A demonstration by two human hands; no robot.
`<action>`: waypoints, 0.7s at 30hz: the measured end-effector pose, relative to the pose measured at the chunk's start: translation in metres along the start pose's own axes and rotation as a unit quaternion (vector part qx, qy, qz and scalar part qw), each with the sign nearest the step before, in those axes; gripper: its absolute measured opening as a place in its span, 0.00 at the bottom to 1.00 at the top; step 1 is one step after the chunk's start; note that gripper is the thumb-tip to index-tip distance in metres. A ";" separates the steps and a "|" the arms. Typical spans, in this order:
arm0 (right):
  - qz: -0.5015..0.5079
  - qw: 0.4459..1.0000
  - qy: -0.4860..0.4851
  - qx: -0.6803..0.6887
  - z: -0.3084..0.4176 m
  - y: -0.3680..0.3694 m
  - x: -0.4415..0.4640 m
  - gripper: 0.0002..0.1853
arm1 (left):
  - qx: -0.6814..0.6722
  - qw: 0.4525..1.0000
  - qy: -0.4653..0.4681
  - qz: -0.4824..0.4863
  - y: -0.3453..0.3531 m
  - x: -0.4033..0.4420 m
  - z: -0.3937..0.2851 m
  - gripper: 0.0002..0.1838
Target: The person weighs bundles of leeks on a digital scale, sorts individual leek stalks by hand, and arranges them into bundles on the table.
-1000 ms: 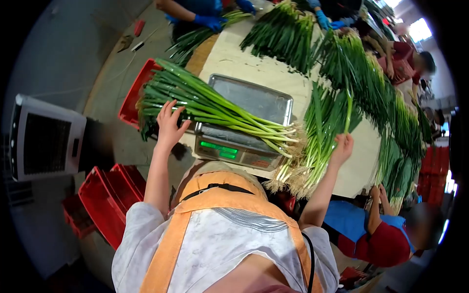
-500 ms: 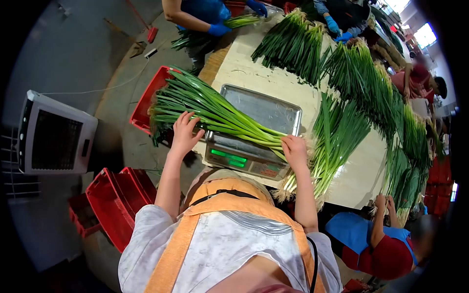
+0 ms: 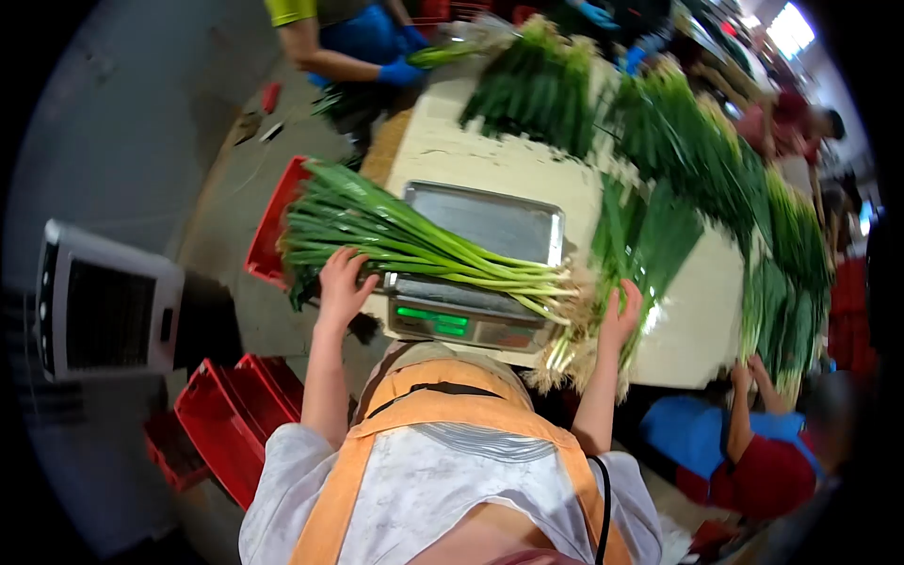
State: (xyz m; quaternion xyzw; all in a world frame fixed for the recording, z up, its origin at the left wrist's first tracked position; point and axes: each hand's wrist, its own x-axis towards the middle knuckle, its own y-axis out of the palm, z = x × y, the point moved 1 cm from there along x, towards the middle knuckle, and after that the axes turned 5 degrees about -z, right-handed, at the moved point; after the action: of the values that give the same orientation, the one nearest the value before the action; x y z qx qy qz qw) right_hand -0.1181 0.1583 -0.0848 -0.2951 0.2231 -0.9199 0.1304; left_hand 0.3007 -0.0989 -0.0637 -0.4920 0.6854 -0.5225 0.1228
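Observation:
A bunch of green onions [image 3: 428, 243] lies across the metal tray [image 3: 499, 223] of a digital scale, leaves to the left and roots to the right. Against its leafy end rests my left hand [image 3: 346, 285], fingers apart and not wrapped round the stalks. My right hand [image 3: 619, 318] is open just beyond the roots, over the edge of a second pile of green onions [image 3: 664, 235]; whether it touches that pile I cannot tell. The green display [image 3: 431, 321] on the scale is lit, its digits too blurred to read.
More green onions [image 3: 532, 94] lie in rows along the table [image 3: 452, 141]. Red crates [image 3: 221, 414] stand at lower left, near a white-framed appliance [image 3: 111, 306]. A co-worker's blue-gloved hand [image 3: 402, 72] is at the far side; another person [image 3: 744, 452] works at right.
My right hand has let go of the root end and moved right, its fingers now apart. My left hand stays at the leaves. The whole view has shifted slightly.

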 end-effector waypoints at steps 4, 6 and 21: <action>0.003 0.994 0.046 -0.098 -0.080 -0.024 -0.019 0.11 | -0.025 0.999 0.031 -0.005 0.007 0.000 0.004 0.21; 0.017 0.981 0.133 -0.137 -0.102 -0.032 -0.036 0.14 | -0.030 0.999 0.033 0.006 0.008 0.000 0.003 0.20; 0.160 0.887 0.261 -0.346 -0.129 -0.060 -0.077 0.31 | -0.060 0.997 0.033 0.039 0.024 0.007 -0.010 0.17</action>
State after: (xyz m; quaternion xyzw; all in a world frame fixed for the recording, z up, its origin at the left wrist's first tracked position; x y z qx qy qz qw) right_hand -0.1417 0.2820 -0.1866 -0.0315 0.5976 -0.7946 0.1027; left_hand 0.2777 -0.0995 -0.0768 -0.4539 0.7380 -0.4910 0.0911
